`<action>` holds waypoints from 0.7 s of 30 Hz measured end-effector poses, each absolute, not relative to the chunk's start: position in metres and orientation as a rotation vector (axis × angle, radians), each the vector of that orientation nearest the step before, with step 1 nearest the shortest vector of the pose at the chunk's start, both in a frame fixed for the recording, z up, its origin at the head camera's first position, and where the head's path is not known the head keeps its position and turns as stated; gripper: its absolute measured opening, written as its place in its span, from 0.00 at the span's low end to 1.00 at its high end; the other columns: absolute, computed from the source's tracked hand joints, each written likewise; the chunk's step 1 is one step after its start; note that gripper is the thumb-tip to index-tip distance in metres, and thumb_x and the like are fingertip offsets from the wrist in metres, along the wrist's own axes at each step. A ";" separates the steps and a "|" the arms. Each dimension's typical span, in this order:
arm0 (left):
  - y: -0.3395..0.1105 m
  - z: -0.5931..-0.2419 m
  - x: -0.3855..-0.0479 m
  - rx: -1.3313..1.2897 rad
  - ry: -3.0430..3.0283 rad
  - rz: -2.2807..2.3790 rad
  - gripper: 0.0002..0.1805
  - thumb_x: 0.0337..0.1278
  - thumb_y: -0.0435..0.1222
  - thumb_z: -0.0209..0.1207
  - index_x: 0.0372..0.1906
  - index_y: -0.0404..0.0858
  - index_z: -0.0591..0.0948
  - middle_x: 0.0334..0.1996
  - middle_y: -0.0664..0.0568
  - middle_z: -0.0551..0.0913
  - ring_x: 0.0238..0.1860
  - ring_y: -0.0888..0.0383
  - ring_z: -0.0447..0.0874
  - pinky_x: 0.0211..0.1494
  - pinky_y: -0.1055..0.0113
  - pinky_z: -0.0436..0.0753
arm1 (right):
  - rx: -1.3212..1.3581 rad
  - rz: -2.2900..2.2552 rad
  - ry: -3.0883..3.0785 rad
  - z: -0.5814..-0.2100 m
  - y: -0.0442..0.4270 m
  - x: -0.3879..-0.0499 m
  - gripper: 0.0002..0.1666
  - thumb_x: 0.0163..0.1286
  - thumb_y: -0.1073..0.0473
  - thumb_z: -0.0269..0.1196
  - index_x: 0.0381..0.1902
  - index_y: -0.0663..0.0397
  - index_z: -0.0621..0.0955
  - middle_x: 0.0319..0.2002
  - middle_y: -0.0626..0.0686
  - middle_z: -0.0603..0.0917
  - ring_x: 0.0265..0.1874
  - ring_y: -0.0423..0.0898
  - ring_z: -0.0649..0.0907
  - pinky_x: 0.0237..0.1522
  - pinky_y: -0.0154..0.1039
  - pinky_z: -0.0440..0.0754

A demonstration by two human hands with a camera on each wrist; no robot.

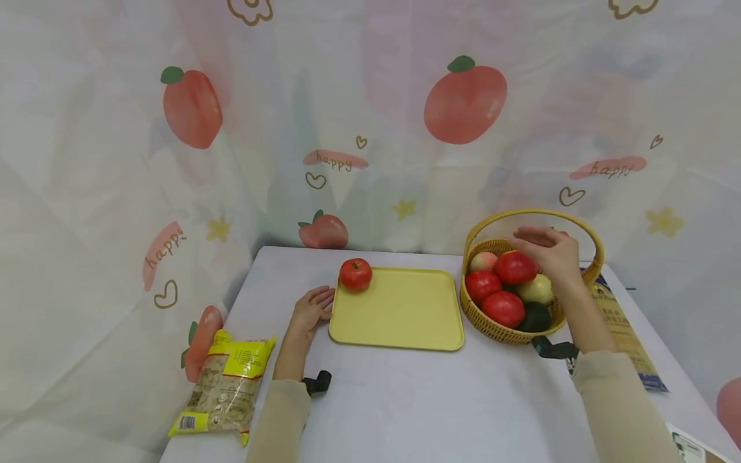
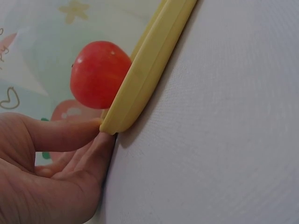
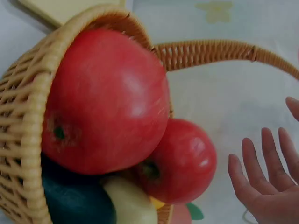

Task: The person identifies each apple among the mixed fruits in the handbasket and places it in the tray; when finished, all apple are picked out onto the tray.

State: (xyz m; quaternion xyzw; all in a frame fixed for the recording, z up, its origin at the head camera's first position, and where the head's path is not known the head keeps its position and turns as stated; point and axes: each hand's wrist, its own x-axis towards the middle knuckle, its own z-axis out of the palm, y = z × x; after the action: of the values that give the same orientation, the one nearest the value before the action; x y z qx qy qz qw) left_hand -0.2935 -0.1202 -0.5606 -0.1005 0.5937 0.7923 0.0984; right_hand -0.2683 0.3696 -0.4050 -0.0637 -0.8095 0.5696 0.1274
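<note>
My left hand [image 1: 312,308] lies at the left edge of a yellow tray [image 1: 399,315]. In the left wrist view its thumb and fingertips touch the tray's rim, the fingers fairly straight. A red tomato-like fruit [image 1: 356,274] sits in the tray's far left corner. My right hand [image 1: 552,254] hovers above a wicker basket [image 1: 492,328], fingers extended and holding nothing. Inside the basket are several red fruits [image 1: 503,309], a pinkish fruit [image 1: 483,262], a pale green one [image 1: 537,289] and a dark green one [image 1: 535,317]. The right wrist view shows the hand [image 3: 268,186] apart from the fruits.
A yellow-labelled bag [image 1: 226,386] of tan contents lies at the table's left edge. To the right of the basket lies a flat tan and blue package [image 1: 628,328], partly behind the right arm. The basket's handle [image 1: 532,212] arches up near the right hand. A fruit-print curtain [image 1: 393,186] hangs behind.
</note>
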 end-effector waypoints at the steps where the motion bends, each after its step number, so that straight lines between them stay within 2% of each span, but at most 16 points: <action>1: -0.120 -0.561 -0.294 -0.300 1.760 2.342 0.44 0.47 0.04 0.46 0.75 0.25 0.66 0.72 0.30 0.71 0.75 0.40 0.68 0.75 0.51 0.71 | -0.190 1.649 -2.372 -0.407 0.372 -0.269 0.37 0.67 0.46 0.74 0.67 0.59 0.79 0.43 0.28 0.88 0.44 0.26 0.84 0.43 0.23 0.83; 7: -0.120 -0.561 -0.294 -0.318 1.774 2.332 0.44 0.47 0.04 0.48 0.74 0.26 0.67 0.72 0.31 0.72 0.74 0.41 0.70 0.74 0.51 0.72 | -0.175 1.625 -2.464 -0.415 0.387 -0.273 0.29 0.69 0.48 0.72 0.64 0.51 0.81 0.42 0.28 0.88 0.44 0.24 0.82 0.44 0.20 0.80; 10: -0.119 -0.561 -0.294 -0.331 1.772 2.332 0.43 0.47 0.04 0.48 0.74 0.27 0.68 0.72 0.33 0.73 0.74 0.42 0.71 0.74 0.52 0.73 | -0.139 1.693 -2.477 -0.420 0.393 -0.273 0.23 0.71 0.55 0.71 0.62 0.47 0.81 0.41 0.26 0.87 0.44 0.22 0.82 0.45 0.18 0.79; 13: -0.119 -0.561 -0.294 -0.333 1.779 2.330 0.43 0.47 0.05 0.48 0.74 0.27 0.68 0.71 0.32 0.73 0.74 0.42 0.71 0.74 0.52 0.73 | -0.077 1.727 -2.505 -0.426 0.399 -0.273 0.23 0.72 0.63 0.68 0.64 0.49 0.79 0.43 0.25 0.86 0.48 0.24 0.82 0.46 0.17 0.78; 17: -0.119 -0.560 -0.294 -0.327 1.785 2.327 0.43 0.47 0.05 0.47 0.74 0.26 0.67 0.71 0.31 0.72 0.74 0.41 0.70 0.74 0.52 0.73 | 0.006 1.634 -2.618 -0.436 0.406 -0.278 0.34 0.69 0.67 0.70 0.70 0.57 0.74 0.50 0.27 0.83 0.62 0.38 0.79 0.52 0.19 0.79; 21: -0.119 -0.559 -0.294 -0.334 1.773 2.328 0.43 0.48 0.05 0.48 0.74 0.27 0.68 0.71 0.32 0.73 0.74 0.42 0.71 0.74 0.52 0.73 | 0.055 1.467 -2.741 -0.444 0.411 -0.284 0.45 0.62 0.70 0.74 0.75 0.61 0.69 0.65 0.44 0.81 0.73 0.56 0.71 0.63 0.24 0.75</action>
State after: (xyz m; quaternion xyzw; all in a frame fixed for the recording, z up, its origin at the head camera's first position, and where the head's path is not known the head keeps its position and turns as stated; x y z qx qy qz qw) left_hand -0.2939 -0.1189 -0.5595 -0.1128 0.5991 0.7866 0.0980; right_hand -0.2840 0.4114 -0.4438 0.0177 -0.8813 0.4719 0.0162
